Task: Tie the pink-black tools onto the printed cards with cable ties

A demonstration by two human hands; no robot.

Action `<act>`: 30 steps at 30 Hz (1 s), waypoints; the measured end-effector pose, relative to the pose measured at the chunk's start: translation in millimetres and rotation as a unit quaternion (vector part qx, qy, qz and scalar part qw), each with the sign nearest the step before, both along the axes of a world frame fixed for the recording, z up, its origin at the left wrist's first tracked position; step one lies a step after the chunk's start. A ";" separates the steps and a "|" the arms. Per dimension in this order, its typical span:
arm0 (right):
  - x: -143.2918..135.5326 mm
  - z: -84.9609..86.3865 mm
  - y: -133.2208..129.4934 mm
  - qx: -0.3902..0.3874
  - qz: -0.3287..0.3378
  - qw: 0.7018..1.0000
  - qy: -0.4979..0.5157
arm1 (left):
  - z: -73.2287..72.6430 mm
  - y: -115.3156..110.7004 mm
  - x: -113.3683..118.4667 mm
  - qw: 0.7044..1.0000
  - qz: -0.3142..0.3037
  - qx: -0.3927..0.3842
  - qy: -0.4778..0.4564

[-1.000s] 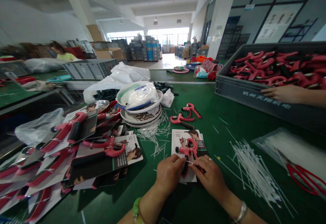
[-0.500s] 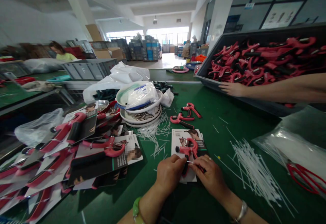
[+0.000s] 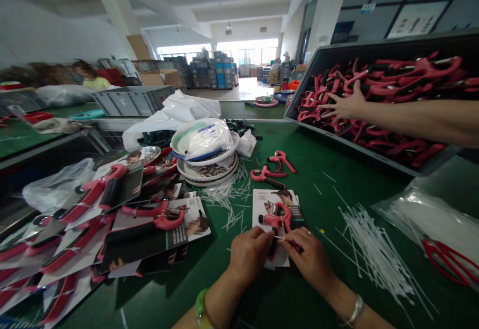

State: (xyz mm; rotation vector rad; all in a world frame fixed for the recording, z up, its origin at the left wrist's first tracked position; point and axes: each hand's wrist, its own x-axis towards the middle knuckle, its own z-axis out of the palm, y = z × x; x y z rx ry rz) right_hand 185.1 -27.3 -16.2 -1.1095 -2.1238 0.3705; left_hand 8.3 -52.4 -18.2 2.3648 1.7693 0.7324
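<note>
My left hand and my right hand meet over a red-and-black hand grip strengthener. It lies on a printed backing card, with another card partly showing beneath. Closed fingertips of both hands pinch a thin white cable tie across the strengthener's handles. Fingers hide part of the tie and the lower handles. Just beyond the card lie two loose grip strengtheners. A pile of white cable ties is spread to the right of my right hand.
Carded strengtheners are heaped at left. Behind them stand stacked round trays with metal parts, and scattered ties. At right, a co-worker's hand reaches over a grey bin full of strengtheners. Red-handled scissors lie by a plastic bag.
The co-worker's hand has moved up from the bin's front wall to over the strengtheners inside, and the bin has shifted so more contents show. My hands have barely moved.
</note>
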 end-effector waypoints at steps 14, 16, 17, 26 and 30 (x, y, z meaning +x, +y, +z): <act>-0.9 6.5 2.2 -0.041 0.000 0.999 -0.011 | 0.0 1.3 1.1 0.999 -0.007 -0.004 -0.032; -0.6 8.8 4.1 -0.079 0.002 0.997 -0.001 | -3.1 2.4 -0.2 0.998 -0.016 -0.005 -0.061; -0.5 10.6 5.3 -0.100 0.007 0.995 0.003 | -4.8 3.1 -0.9 0.997 -0.023 -0.006 -0.077; -6.5 39.3 20.9 -0.202 0.076 0.966 -0.144 | -12.3 9.7 1.7 0.961 -0.109 -0.060 -0.248; -8.5 36.1 19.7 -0.197 0.065 0.971 -0.122 | -11.9 12.7 1.9 0.952 -0.066 -0.074 -0.290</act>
